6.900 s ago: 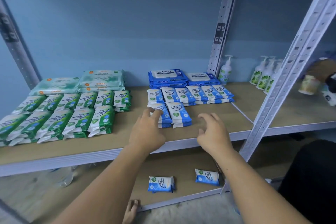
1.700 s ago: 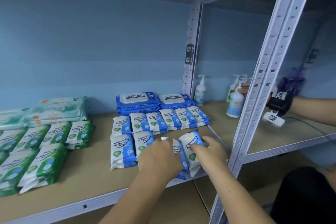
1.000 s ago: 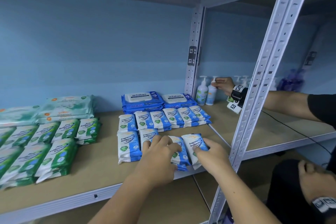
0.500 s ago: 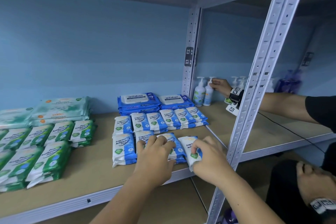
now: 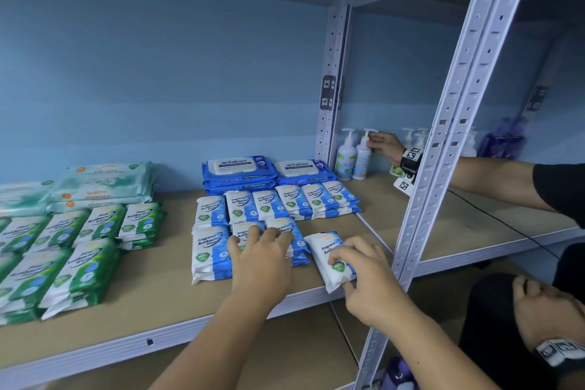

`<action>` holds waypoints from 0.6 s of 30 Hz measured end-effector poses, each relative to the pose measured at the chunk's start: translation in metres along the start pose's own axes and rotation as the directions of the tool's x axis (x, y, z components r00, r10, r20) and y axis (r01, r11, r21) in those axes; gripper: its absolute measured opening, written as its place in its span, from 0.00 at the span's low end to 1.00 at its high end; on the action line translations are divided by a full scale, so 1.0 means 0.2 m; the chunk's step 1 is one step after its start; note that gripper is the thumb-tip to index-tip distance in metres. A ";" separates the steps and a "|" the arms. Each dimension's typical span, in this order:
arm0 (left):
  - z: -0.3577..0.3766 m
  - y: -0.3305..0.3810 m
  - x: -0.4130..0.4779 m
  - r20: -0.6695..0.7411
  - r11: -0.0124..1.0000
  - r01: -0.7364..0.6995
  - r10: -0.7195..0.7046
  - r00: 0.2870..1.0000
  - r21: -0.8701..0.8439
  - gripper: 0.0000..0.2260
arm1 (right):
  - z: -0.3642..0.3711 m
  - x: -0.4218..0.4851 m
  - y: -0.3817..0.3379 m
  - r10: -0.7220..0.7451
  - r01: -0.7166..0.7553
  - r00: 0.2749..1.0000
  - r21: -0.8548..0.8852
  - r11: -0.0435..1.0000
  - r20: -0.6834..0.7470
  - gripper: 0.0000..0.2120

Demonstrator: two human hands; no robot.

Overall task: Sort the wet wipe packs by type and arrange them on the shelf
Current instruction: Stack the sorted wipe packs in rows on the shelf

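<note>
- Blue-and-white wipe pack (image 5: 326, 250) is gripped at its near end by the right hand (image 5: 370, 282), fingers curled round it. It lies askew at the right end of the near row, close to the shelf (image 5: 158, 294) edge.
- Neighbouring packs (image 5: 294, 231) are pressed down by the left hand (image 5: 262, 260), fingers spread nearly straight.
- Best done by squaring the pack with its row, butted to its neighbour and pushed further from the edge.
- Earlier it was held raised; now it is laid flat.

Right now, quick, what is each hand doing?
Left hand: open, fingers resting flat on the blue packs.
Right hand: closed, gripping the end blue pack.
</note>
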State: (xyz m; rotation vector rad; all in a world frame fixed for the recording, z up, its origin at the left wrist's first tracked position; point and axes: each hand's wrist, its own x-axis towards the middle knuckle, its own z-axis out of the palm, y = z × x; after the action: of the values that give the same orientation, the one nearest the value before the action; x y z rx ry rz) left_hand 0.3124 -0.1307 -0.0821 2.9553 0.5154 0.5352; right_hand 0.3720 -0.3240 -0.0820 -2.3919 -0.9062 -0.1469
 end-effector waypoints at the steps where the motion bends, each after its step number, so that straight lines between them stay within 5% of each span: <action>1: 0.00 0.00 0.00 0.004 1.000 0.006 -0.006 1.000 0.003 0.21 | 0.00 0.00 0.01 -0.009 0.009 1.000 0.005 1.000 -0.010 0.25; 18: 0.00 -0.11 -0.01 0.047 0.996 -0.037 0.041 0.998 -0.078 0.22 | 0.02 0.06 0.06 0.065 -0.062 0.998 0.079 0.995 -0.026 0.16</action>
State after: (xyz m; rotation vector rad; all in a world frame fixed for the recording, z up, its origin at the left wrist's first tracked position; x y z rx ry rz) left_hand 0.3043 -0.1112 -0.0857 2.9024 0.4236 0.4746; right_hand 0.3883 -0.3216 -0.0878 -2.3373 -0.8072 -0.1183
